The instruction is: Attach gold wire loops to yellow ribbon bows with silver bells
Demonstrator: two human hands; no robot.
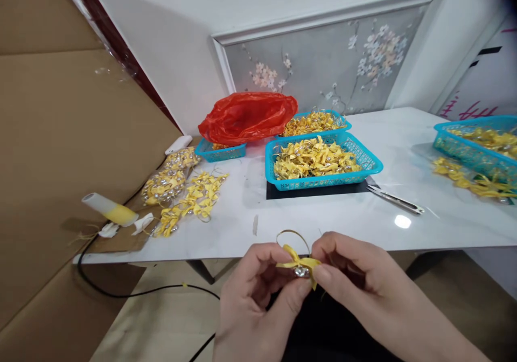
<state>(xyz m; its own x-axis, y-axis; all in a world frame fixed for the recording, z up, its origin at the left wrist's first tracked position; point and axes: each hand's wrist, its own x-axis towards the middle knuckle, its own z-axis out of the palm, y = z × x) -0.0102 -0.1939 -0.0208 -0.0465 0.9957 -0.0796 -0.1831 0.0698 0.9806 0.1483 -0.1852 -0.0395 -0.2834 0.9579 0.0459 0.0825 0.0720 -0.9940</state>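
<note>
At the left edge of the frame a glue gun (110,209) lies on the cardboard at the table's end, its black cord (133,292) trailing down toward the floor. Just to its right, at mid-left, sit the loose piles of yellow bows (183,189) with silver bells, which I take to be pieces already made, so a fair share of the work looks done. Further back, at upper centre, a red plastic bag (248,115) slumps over a small blue basket (220,151), and beside it the middle basket (323,160) is heaped with more yellow pieces; whether those are finished or waiting I cannot tell. At bottom centre my left hand (254,297) pinches one end of a single yellow ribbon bow (298,262), thumb and forefinger closed narrowly on it, a small silver bell under its knot and a thin wire loop (293,236) rising above. My right hand (355,276) grips the other side the same way, fingers closed tight, so this one bow is in the making. Right of centre small scissors (398,199) lie on the white table (444,211), and at the far right another basket (476,146) holds more yellow pieces.
</note>
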